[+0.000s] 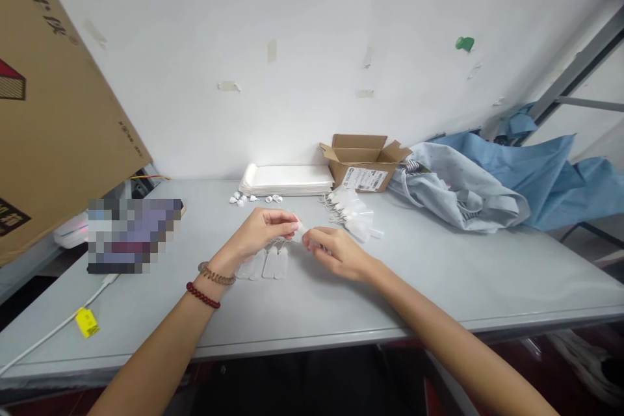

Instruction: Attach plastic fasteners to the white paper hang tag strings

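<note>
My left hand [263, 232] pinches a small whitish, partly see-through piece [299, 227] between thumb and fingertips, above the middle of the table. Close beside it, my right hand [338, 253] has its fingers curled together near that same piece; what lies inside them is mostly hidden. Several translucent tags with strings [275, 264] lie in pairs on the table, just below and partly behind my left hand. Beyond my right hand is a fanned pile of similar stringed tags [355, 213]. Small white plastic bits [238, 197] are scattered behind my left hand.
A stack of white sheets or sleeves [292, 177] lies against the wall, beside an open cardboard box [363, 172]. Light blue cloth [458, 188] is heaped at the right. A pixelated object [139, 237], a white cable [58, 330] and a large carton [58, 97] occupy the left.
</note>
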`<state>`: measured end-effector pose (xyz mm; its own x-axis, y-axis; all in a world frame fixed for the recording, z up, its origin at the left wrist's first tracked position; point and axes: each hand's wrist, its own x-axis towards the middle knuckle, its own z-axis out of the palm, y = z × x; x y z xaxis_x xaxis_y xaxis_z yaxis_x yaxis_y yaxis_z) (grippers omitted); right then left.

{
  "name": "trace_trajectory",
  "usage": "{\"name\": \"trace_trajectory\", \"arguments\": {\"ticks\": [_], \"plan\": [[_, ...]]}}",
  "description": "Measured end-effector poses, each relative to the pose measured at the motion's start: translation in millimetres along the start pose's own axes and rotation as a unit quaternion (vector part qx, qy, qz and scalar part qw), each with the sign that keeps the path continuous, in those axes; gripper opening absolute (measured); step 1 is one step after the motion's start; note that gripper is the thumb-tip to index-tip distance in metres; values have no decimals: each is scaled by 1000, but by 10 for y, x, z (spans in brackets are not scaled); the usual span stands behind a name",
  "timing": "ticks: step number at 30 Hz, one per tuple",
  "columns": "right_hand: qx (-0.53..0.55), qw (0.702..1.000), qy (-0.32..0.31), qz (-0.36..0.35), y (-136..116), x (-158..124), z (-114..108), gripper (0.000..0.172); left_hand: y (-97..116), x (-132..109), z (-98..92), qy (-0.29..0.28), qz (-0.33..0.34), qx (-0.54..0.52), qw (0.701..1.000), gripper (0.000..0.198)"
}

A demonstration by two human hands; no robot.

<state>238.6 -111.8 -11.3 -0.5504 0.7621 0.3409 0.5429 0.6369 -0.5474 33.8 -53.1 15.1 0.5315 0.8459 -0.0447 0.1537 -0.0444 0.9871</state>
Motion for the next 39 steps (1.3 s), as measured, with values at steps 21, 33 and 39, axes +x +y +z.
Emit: {"name": "trace_trajectory", "arguments": {"ticks": [21,33,39], "plan": [[351,922,38,160,11,56,37,13,17,-17,51,48,42,70,996,27],[339,925,61,162,-3,53,89,13,46,-22,99,39,40,100,993,25],[377,907,65,177,17,57,61,18,38,-19,73,27,63,69,995,24]]}}
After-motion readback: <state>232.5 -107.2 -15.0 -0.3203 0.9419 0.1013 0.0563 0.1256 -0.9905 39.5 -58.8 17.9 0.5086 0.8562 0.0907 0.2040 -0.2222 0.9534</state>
